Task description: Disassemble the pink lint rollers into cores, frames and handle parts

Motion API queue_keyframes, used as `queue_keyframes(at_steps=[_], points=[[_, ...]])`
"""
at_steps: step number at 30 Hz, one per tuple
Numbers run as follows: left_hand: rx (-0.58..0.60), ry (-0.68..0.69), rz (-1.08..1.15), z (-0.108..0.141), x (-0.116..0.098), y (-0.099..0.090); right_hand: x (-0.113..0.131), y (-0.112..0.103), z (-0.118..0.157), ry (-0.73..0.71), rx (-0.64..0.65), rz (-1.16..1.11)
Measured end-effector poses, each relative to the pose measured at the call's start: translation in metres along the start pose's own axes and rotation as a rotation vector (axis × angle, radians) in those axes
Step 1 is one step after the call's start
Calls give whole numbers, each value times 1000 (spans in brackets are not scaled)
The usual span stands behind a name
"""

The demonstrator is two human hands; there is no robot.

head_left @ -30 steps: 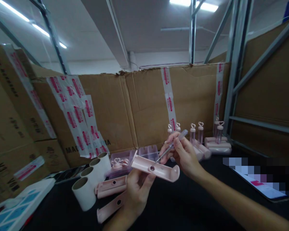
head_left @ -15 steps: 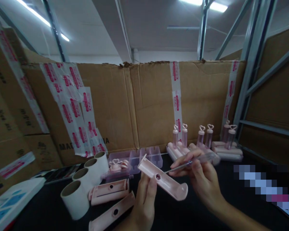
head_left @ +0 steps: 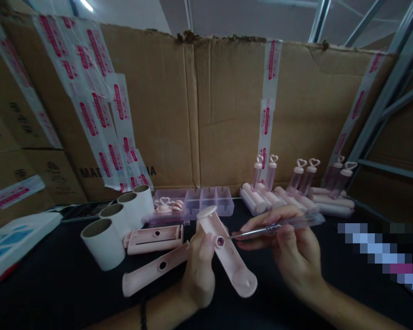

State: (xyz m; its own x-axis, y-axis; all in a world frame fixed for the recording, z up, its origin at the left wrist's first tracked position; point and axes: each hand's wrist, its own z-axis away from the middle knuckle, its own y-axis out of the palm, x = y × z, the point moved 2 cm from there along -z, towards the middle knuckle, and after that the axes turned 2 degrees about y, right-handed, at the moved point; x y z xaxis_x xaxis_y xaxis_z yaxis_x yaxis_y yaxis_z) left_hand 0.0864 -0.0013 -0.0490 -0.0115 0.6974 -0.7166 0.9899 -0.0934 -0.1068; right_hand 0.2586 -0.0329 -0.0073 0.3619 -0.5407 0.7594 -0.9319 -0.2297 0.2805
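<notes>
My left hand point(head_left: 200, 270) is closed on a pale pink half-shell point(head_left: 236, 268), a long trough with rounded ends and a round hole near its middle. The shell is tilted, its hollow side toward me. In my right hand point(head_left: 296, 256) is a screwdriver point(head_left: 261, 230) with a thin metal shaft and a clear handle. Its tip points left, close beside the hole; I cannot tell whether it touches. Left of my left hand lie another pink half-shell point(head_left: 144, 278) with a hole and a pink slotted casing point(head_left: 154, 239).
White cardboard tubes point(head_left: 105, 247) stand in a row at left. Behind is a clear divided box point(head_left: 215, 201) with pink heart-topped pieces point(head_left: 165, 205). Pink rollers point(head_left: 254, 199) and clear heart-topped tubes point(head_left: 298, 176) stand at back right. A cardboard wall point(head_left: 227, 114) closes the back.
The view has tipped downward. The held half-shell has turned steeper, its lower end swinging down and left. The screwdriver stays at the hole's right side, now lying more level.
</notes>
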Motion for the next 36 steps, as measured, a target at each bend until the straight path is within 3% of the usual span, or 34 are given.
queue_keyframes(at_steps=[3,8,19,36], points=[[10,-112,131,0,0,1,1,1,-1,-23,14,-25],[104,-103,233,-2,-3,1,4,1,-5,-23,28,-40],[-21,-118,158,2,-6,0,8,3,-4,-43,8,-61],[18,-84,155,3,-11,3,12,7,3,-55,-10,24]])
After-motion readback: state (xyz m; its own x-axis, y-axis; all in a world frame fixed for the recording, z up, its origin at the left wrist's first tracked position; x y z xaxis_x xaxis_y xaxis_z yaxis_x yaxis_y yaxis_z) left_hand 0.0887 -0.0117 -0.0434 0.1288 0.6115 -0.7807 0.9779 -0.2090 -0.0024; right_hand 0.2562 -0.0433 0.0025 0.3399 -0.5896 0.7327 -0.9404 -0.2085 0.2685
